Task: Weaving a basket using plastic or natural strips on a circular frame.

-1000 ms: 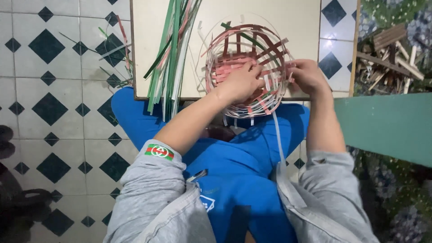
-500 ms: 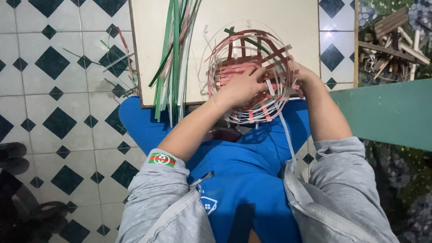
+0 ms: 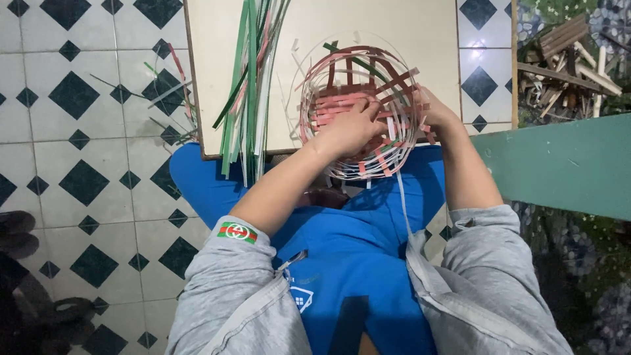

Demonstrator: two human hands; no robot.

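Your left hand lies inside the basket, fingers curled and pressed onto the woven strips near the rim; whether they pinch one strip you cannot tell, since the weave hides the tips. Your right hand cups the basket's outer wall on the right, fingers wrapped round the side and mostly hidden behind it.

Since a second ago the left hand has moved from the near edge deeper over the middle of the weave, and the right has closed in tighter against the wall. The basket sits in much the same tilt, mouth toward you. That reads as a strip being pushed down into place while the wall is braced.

The basket rests half on the edge of the pale board, half over your blue lap, a white strip trailing down from it. The bundle of green strips lies on the board just left, apart from both hands.
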